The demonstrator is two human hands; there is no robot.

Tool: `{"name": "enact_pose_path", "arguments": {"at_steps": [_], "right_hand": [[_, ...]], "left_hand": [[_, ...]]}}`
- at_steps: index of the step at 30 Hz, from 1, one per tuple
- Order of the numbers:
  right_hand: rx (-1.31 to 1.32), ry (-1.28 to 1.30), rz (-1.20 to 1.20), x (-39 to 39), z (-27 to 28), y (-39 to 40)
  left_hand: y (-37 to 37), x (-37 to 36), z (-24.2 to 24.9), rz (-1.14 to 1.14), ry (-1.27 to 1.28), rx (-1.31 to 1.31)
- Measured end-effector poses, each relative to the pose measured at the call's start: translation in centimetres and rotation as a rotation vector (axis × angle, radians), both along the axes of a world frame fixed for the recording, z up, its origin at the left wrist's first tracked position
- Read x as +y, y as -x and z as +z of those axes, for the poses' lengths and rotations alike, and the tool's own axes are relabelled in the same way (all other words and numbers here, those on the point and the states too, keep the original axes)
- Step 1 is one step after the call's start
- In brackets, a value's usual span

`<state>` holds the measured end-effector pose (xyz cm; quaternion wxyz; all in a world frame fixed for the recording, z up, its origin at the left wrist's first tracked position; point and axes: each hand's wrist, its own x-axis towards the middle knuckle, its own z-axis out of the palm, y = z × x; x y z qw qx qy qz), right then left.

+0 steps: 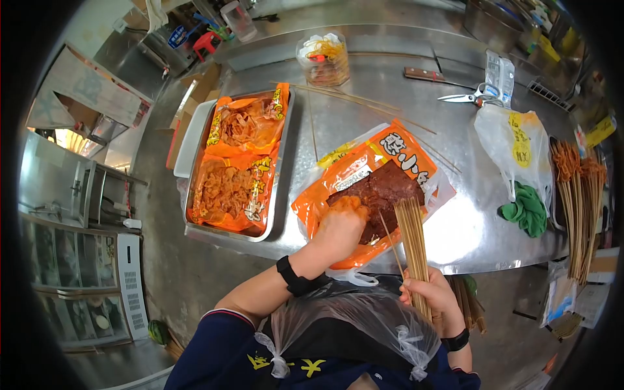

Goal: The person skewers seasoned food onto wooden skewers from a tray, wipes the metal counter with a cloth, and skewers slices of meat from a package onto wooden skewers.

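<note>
My left hand (344,224) reaches onto the dark red slab of food (387,188), its fingers smeared with orange sauce and curled at the slab's left part. What the fingertips hold, if anything, is hidden. Under the slab lies an orange printed bag (351,170) on the steel table. My right hand (429,292) is wrapped round a thick bundle of wooden skewers (413,250), held upright at the table's front edge. One single skewer (392,244) stands apart from the bundle, its tip toward the slab.
A metal tray (281,162) holds two orange food bags (250,123). Loose skewers (364,101), a clear tub (323,62), a knife (426,75), scissors (478,97), a white plastic bag (517,140) and a green cloth (525,211) lie about. Filled skewers (575,195) stand far right.
</note>
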<state>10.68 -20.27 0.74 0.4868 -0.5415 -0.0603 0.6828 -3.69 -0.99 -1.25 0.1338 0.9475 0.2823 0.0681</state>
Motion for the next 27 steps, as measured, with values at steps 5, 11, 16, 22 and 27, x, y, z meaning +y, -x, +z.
{"name": "enact_pose_path", "arguments": {"at_steps": [5,11,16,22,27], "right_hand": [[0.001,-0.001,-0.001,-0.1,-0.3,0.2],[0.008,0.003,-0.010,0.1,-0.8,0.2],[-0.001,-0.015,-0.031,-0.1,-0.9,-0.1],[-0.007,-0.026,-0.047,-0.2,-0.7,-0.1],[-0.015,0.006,0.013,0.4,-0.2,0.3]], "left_hand": [[0.4,1.8,-0.6,0.134,0.377,-0.310],[1.1,2.0,0.8,0.299,0.463,-0.280],[0.7,1.1,0.7,0.236,0.227,-0.060],[1.3,-0.3,1.0,0.012,0.010,-0.034],[1.1,0.5,-1.0,0.026,0.073,0.040]]}}
